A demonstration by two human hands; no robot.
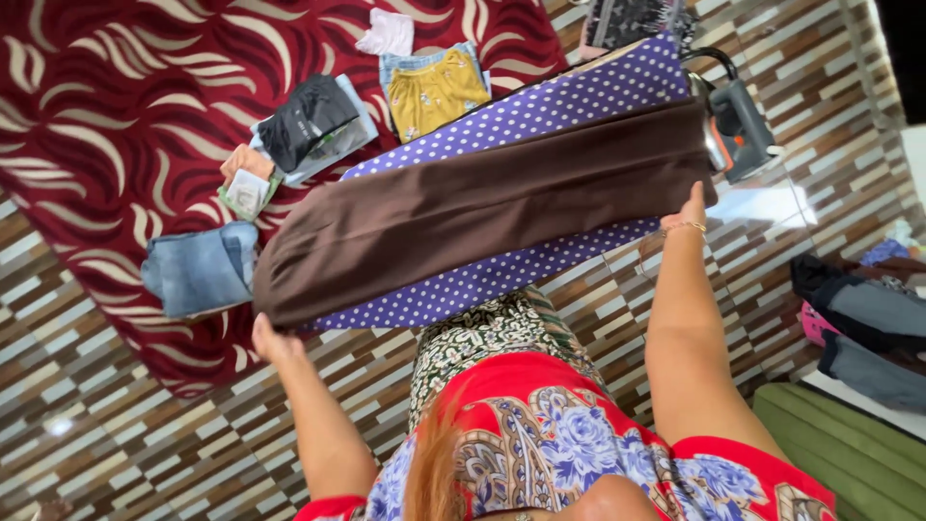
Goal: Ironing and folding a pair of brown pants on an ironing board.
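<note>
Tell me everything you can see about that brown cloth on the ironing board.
The brown cloth is a long, plain, dark brown garment of smooth matte fabric, folded lengthwise and lying flat along the purple polka-dot ironing board. The left hand grips one end and the right hand the other. An iron stands just past its far end.

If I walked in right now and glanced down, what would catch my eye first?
Most likely the long brown cloth stretched across the purple polka-dot ironing board in the middle, with the left hand at its near-left end and the right hand at its right end. Next, the red swirl-patterned rug at upper left, strewn with folded clothes, and the iron standing at the board's far right end.
</note>
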